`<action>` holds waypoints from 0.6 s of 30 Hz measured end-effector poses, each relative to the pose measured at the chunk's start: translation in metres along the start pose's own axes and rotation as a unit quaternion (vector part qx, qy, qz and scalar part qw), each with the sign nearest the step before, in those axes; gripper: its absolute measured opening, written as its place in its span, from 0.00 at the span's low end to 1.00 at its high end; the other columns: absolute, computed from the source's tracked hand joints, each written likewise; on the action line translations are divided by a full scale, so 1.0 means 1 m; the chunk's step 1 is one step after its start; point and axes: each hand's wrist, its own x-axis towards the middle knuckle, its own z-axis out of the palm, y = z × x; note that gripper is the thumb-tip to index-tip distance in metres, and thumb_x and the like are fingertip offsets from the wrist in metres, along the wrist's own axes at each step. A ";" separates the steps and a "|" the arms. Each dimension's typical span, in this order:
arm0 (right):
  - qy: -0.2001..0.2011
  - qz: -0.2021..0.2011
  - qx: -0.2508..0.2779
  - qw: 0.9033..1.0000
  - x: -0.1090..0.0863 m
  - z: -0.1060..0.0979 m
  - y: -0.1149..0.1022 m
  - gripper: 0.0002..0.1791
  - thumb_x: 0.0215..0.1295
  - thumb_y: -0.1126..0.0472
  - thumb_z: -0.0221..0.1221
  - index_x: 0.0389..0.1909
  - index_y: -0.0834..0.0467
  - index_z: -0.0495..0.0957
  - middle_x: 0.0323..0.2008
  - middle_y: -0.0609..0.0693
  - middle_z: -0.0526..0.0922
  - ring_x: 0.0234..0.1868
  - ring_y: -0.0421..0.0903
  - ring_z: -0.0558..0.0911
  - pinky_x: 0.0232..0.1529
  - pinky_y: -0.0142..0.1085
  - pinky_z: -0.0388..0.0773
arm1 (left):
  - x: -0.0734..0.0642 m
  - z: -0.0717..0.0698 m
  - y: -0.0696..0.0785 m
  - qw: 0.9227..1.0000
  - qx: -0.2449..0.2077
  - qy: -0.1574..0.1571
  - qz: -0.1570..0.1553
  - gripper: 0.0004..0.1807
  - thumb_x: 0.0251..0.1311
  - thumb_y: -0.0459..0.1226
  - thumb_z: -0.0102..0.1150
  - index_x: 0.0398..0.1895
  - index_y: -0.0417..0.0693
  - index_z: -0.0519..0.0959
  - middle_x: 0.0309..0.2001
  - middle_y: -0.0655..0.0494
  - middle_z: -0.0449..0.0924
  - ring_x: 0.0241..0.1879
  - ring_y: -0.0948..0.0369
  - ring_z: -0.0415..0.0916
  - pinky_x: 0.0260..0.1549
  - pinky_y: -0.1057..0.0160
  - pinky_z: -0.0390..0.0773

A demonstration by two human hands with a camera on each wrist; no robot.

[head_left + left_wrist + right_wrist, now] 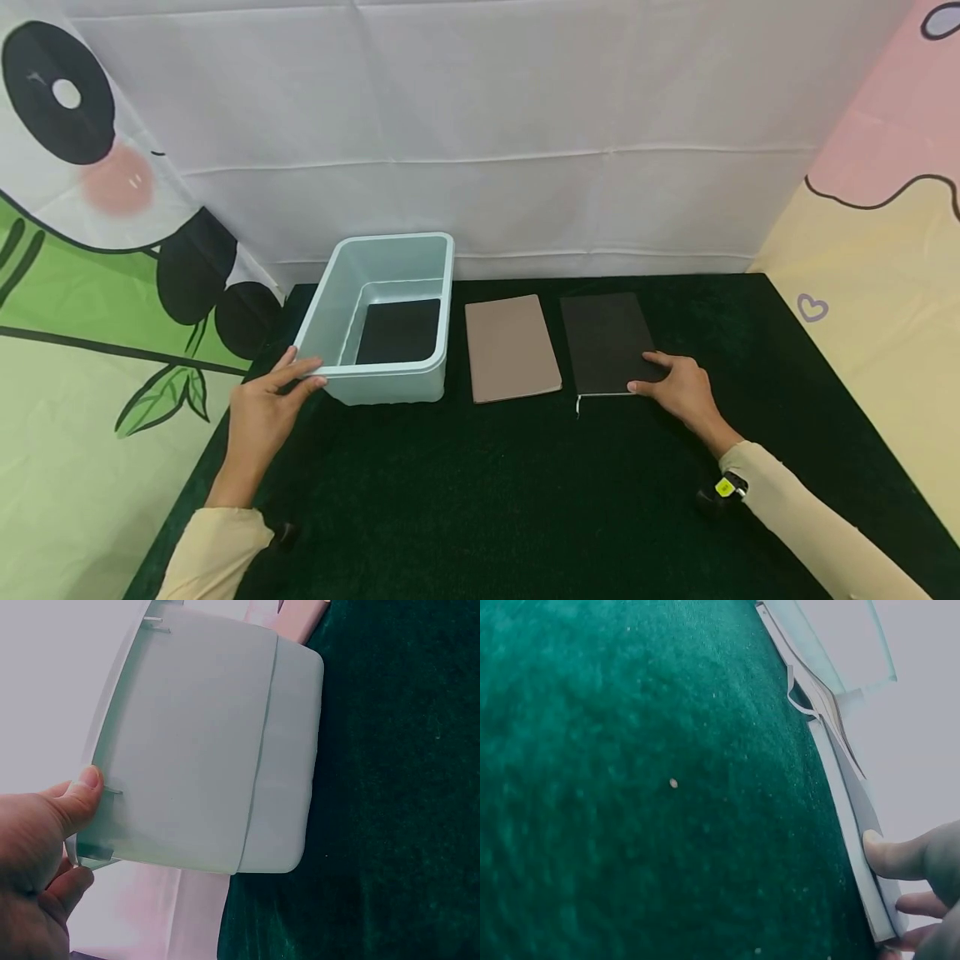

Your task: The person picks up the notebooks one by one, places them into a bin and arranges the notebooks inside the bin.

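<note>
A light blue plastic bin point(386, 386) stands at the left of the table. My left hand point(262, 408) grips its near left corner, thumb and fingers on either side of the rim, as the left wrist view also shows. Inside, a flat black rectangular thing point(399, 332) lies on the bottom. To the right, a black notebook point(606, 343) lies flat with a white ribbon point(578, 406) hanging from its near edge. My right hand point(686, 390) holds this notebook by its near right corner; in the right wrist view the thumb point(892, 855) lies on the cover and the fingers are at the side edge.
Between the bin and the black notebook lies a pinkish-beige notebook point(513, 350). Dark green cloth point(487, 500) covers the table. A white fabric backdrop point(480, 125) rises behind it, with printed cartoon cloth at both sides.
</note>
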 end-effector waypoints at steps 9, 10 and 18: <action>-0.001 -0.016 -0.011 1.000 -0.003 0.002 0.003 0.40 0.65 0.47 0.69 0.72 0.63 0.69 0.73 0.71 0.63 0.73 0.72 0.62 0.67 0.66 0.61 | -0.001 0.001 -0.001 1.000 -0.002 0.008 0.011 0.16 0.61 0.36 0.71 0.53 0.47 0.87 0.66 0.41 0.74 0.63 0.35 0.73 0.46 0.86 0.63; -0.004 -0.018 -0.014 1.000 -0.003 0.002 0.004 0.40 0.66 0.46 0.68 0.72 0.63 0.69 0.73 0.72 0.62 0.73 0.73 0.62 0.67 0.67 0.61 | -0.001 0.001 -0.001 1.000 -0.001 0.007 0.010 0.16 0.62 0.37 0.71 0.53 0.47 0.87 0.66 0.41 0.74 0.63 0.35 0.73 0.46 0.86 0.62; 0.009 -0.057 -0.066 0.996 -0.001 0.007 0.005 0.47 0.64 0.38 0.67 0.73 0.65 0.67 0.70 0.74 0.66 0.70 0.72 0.67 0.65 0.65 0.64 | -0.001 0.000 -0.001 1.000 -0.001 0.011 0.015 0.16 0.61 0.35 0.71 0.52 0.45 0.87 0.66 0.40 0.74 0.62 0.34 0.74 0.42 0.87 0.64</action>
